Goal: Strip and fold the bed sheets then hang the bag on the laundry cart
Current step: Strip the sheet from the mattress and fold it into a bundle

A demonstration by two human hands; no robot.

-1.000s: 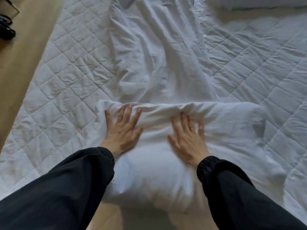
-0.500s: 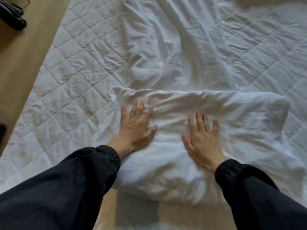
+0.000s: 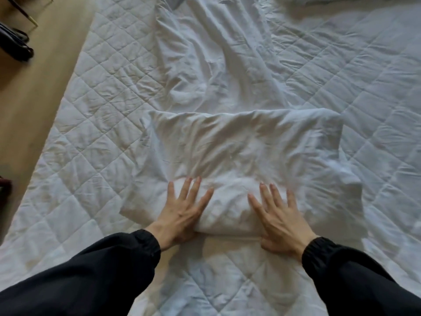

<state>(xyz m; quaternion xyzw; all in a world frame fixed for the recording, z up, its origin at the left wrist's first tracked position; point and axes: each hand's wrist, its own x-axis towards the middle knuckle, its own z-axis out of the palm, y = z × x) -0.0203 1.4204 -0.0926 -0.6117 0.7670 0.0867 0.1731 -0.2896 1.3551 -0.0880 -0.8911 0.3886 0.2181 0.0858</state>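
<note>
The quilted bed [image 3: 95, 124] meets wood floor [image 3: 34, 99] along its left edge, with bare quilting on either side of the white sheet [image 3: 246, 151]. The wrinkled sheet lies mid-bed, folded thick towards the near edge. The left hand [image 3: 182, 215] and right hand [image 3: 280, 220] press it flat, fingers spread, gripping nothing.

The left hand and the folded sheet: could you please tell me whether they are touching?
Touching. The head view shows the left hand pressed flat on the folded sheet, its spread fingers lying on the near edge with no gap.
</note>
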